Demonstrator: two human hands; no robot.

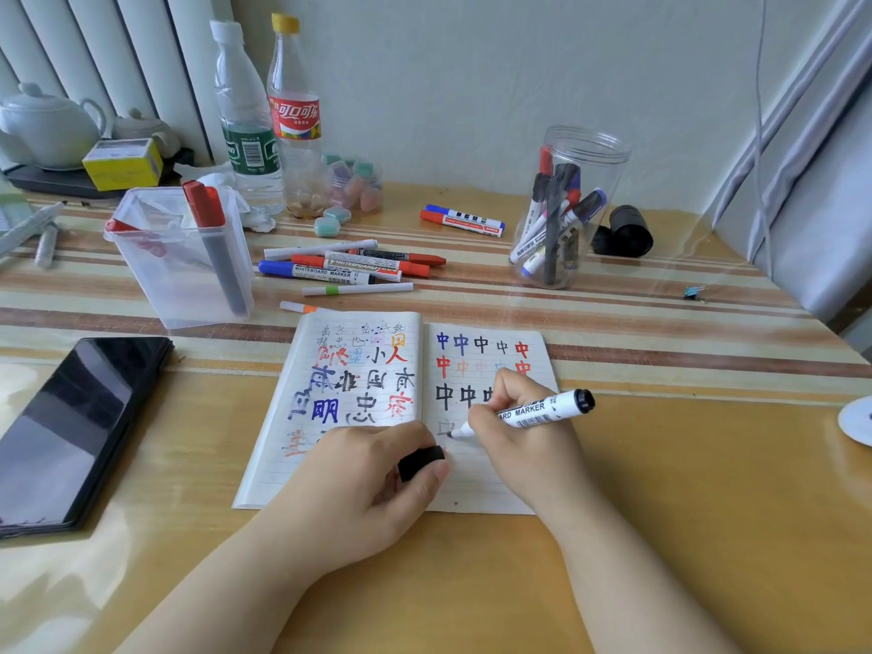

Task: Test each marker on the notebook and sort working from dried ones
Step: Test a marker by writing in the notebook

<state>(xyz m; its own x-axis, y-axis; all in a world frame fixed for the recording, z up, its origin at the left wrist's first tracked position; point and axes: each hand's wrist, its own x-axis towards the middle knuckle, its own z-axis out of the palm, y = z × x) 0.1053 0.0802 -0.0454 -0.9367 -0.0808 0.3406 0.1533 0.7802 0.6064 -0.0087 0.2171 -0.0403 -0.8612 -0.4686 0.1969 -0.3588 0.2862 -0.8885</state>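
Note:
An open notebook [358, 417] lies on the table, its pages covered in coloured test characters. My right hand [519, 427] grips a black whiteboard marker [542, 410] with its tip on the right page, beside a faint grey mark. My left hand [373, 474] rests on the notebook and holds the marker's black cap [421, 461]. A round clear jar [566, 210] at the right holds several markers. A square clear tub [188, 257] at the left holds a red-capped marker and a red one. Loose markers [354, 264] lie behind the notebook, and two more markers [465, 220] lie further back.
A dark phone [75, 431] lies at the left. Two plastic bottles [264, 115], a white teapot [47, 125], a yellow box [123, 162] and pastel erasers [349, 186] stand at the back. A black roll [625, 231] sits beside the jar, a small clip [693, 291] at far right.

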